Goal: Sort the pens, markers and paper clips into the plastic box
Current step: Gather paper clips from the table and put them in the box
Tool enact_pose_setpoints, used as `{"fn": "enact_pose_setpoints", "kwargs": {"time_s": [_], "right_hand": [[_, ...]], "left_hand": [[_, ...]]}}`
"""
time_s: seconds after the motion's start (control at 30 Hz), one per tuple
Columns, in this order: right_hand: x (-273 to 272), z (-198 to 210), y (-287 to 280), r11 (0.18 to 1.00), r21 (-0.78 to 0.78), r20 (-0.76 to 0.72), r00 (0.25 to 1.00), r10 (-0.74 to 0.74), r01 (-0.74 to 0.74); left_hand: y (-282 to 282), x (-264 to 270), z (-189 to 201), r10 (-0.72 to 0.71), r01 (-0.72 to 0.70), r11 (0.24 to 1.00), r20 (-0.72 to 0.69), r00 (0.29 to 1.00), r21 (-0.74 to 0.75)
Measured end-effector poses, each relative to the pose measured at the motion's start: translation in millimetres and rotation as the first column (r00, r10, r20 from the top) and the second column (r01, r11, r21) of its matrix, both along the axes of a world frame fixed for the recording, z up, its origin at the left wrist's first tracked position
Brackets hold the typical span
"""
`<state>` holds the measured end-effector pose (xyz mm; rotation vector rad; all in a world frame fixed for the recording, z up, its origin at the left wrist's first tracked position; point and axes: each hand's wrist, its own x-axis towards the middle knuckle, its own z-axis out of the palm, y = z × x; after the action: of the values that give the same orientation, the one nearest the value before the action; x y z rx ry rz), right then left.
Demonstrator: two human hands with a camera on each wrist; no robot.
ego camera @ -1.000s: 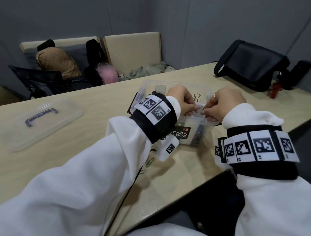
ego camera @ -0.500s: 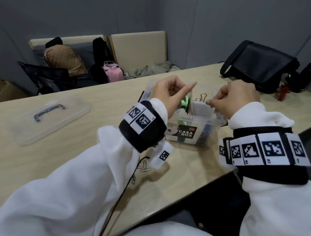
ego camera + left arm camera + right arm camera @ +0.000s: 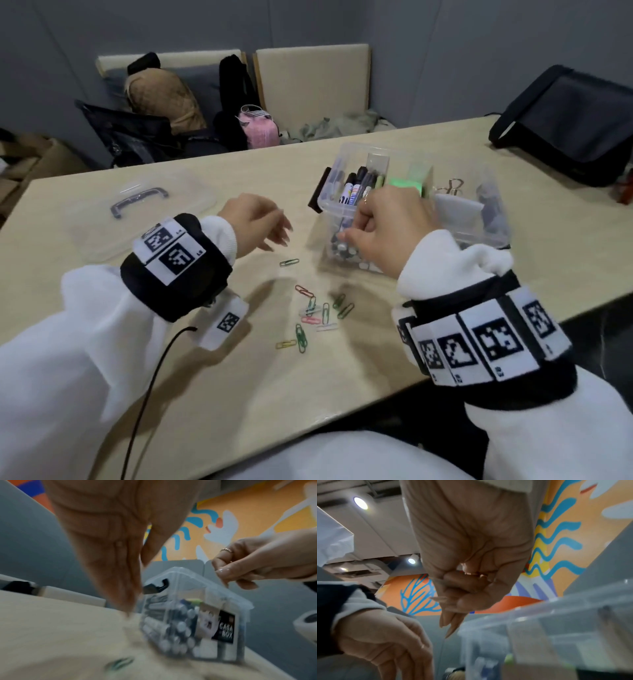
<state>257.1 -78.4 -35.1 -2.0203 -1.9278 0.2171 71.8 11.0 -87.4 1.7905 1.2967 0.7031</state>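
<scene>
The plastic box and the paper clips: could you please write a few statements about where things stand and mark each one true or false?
1. The plastic box has its lid on. False: the clear lid lies on the table, left of the box.
2. Markers stand in the box. True.
3. All paper clips are in the box. False: many lie loose on the table.
4. The left hand hovers open near the clips. True.
5. The right hand lies flat on the table. False: its fingers are curled, at the box.
</scene>
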Motion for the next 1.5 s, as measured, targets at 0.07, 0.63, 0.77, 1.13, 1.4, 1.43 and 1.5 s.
{"fn": "enact_pose_setpoints", "kwargs": {"time_s": [0.07, 0.63, 0.77, 1.13, 1.4, 1.43, 1.5], "right_hand": [[-6, -11, 1, 0.990, -0.125, 0.014, 0.998, 0.064, -0.062], [-14, -51, 7, 0.820, -0.557, 0.049, 0.980, 0.191, -0.132], [-11, -48, 8, 0.826, -0.560, 0.127, 0.977, 0.172, -0.073], [-30, -61, 5, 0.825, -0.553, 0.148, 0.961, 0.234, -0.116], [-19, -47, 3, 0.840, -0.530, 0.096, 0.976, 0.197, -0.117], [-20, -48, 1, 0.812, -0.570, 0.107, 0.969, 0.222, -0.123], [-22, -47, -1, 0.789, -0.601, 0.138, 0.955, 0.262, -0.130]], "left_hand": [[3, -11, -15, -0.097, 0.092, 0.995, -0.378, 0.921, -0.032], [-46, -8, -27, -0.646, 0.598, 0.712, -0.675, 0.355, -0.367], [-54, -3, -8, -0.419, 0.532, 0.837, -0.771, 0.479, -0.125], [-62, 25, -17, -0.565, 0.446, 0.819, -0.644, 0.516, -0.361], [-53, 16, -21, -0.316, 0.340, 0.936, -0.636, 0.704, -0.089], [-57, 15, -23, -0.289, 0.329, 0.942, -0.675, 0.678, -0.073], [-63, 17, -26, -0.291, 0.354, 0.933, -0.720, 0.630, -0.067]]}}
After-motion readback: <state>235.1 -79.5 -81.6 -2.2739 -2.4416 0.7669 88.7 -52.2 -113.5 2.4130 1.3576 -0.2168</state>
